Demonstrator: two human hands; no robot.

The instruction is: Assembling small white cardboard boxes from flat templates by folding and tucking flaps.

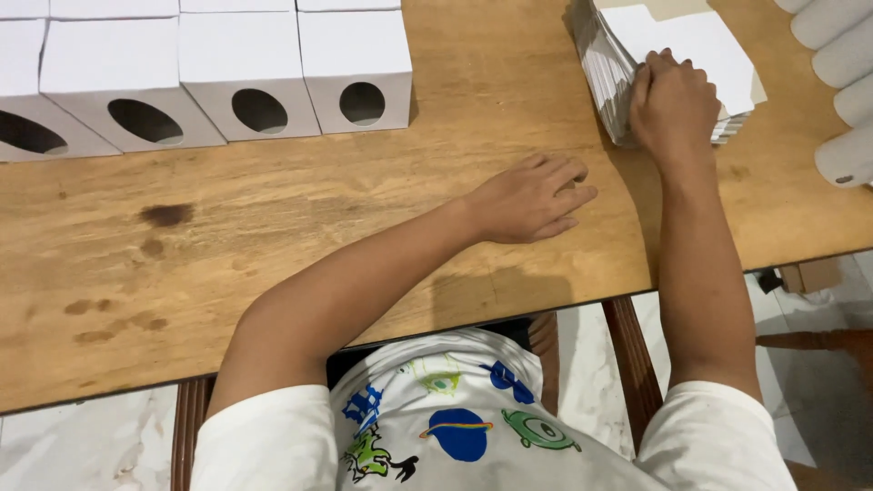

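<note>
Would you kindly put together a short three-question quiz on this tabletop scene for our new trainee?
1. True or false: the left hand rests flat on the wooden table, holding nothing.
2. What does the right hand touch? A) a folded box B) the stack of flat white cards C) a paper roll
3. Fill in: each folded white box in the row has an oval ____ in its front.

Key: 1 true; 2 B; 3 hole.

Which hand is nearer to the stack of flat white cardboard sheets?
Right. The right hand rests on the stack of flat white cardboard sheets, fingers at its near edge. The left hand lies flat on the wooden table, apart from the stack, nearer the person.
</note>
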